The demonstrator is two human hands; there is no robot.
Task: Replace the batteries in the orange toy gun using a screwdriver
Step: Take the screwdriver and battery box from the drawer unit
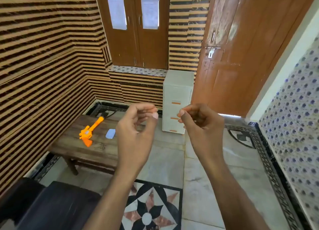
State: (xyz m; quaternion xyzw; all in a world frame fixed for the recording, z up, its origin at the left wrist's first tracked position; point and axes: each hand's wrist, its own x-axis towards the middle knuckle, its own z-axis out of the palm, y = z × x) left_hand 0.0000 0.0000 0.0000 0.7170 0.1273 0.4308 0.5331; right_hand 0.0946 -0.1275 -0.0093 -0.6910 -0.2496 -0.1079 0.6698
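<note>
The orange toy gun (89, 132) lies flat on a low wooden table (82, 148) at the left, its barrel pointing away toward the wall. Beside it to the right lies a small pale blue flat object (110, 134). My left hand (136, 131) is raised in the air right of the table, fingers curled toward the thumb, with nothing in it. Level with it, my right hand (200, 126) is also raised and curled like a fist, holding nothing. Both hands are well above and apart from the gun. I see no screwdriver or batteries.
A white drawer unit (177, 98) with orange handles stands on the floor behind my hands. A brown door (241, 57) is at the right and striped walls enclose the left. A dark seat (51, 204) sits at the bottom left on the patterned tile floor.
</note>
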